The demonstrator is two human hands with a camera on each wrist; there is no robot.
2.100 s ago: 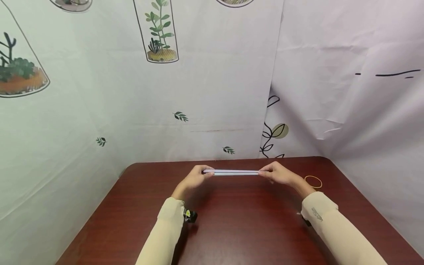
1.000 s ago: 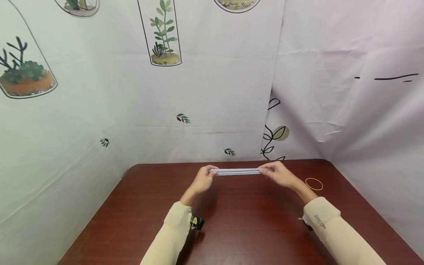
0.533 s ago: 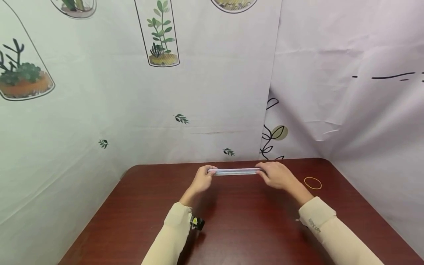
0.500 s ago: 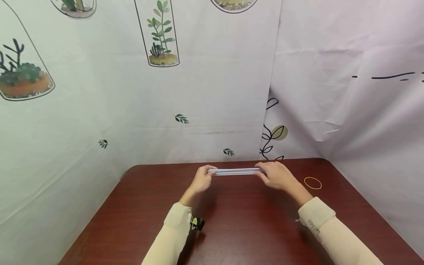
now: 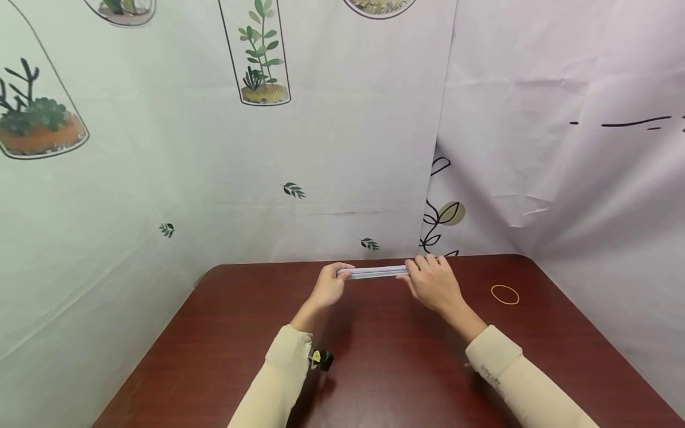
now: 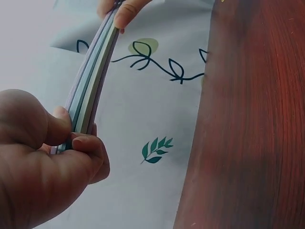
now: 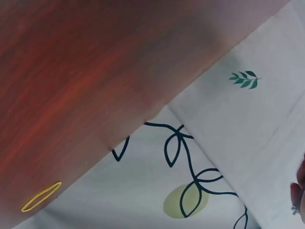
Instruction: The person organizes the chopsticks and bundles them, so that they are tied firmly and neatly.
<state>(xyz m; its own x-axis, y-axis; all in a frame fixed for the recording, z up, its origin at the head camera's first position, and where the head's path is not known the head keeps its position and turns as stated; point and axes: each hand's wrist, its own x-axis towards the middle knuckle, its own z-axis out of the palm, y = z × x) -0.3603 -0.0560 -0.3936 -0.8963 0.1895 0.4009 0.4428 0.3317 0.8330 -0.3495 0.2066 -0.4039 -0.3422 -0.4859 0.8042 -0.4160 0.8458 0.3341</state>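
Note:
A bundle of long, thin pastel sticks [image 5: 377, 272], in lilac, blue and pale green, is held level above the far part of the table. My left hand [image 5: 327, 288] grips its left end; the left wrist view shows that thumb and curled fingers around the sticks [image 6: 90, 86]. At the other end my right hand [image 5: 434, 285] holds the bundle, its fingers over the top and the thumb below. Only a sliver of the right hand [image 7: 299, 193] enters the right wrist view.
A thin yellow rubber band [image 5: 518, 297] lies on the dark red wooden table [image 5: 385, 368], right of the right hand. White cloth [image 5: 342, 148] printed with plants hangs behind the table and at both sides. A black wrist camera [image 5: 323, 360] sits at the left cuff.
The right hand has slid left and turned so its fingers lie over the bundle, and its end has risen slightly. The left hand keeps its grip and has moved a little right.

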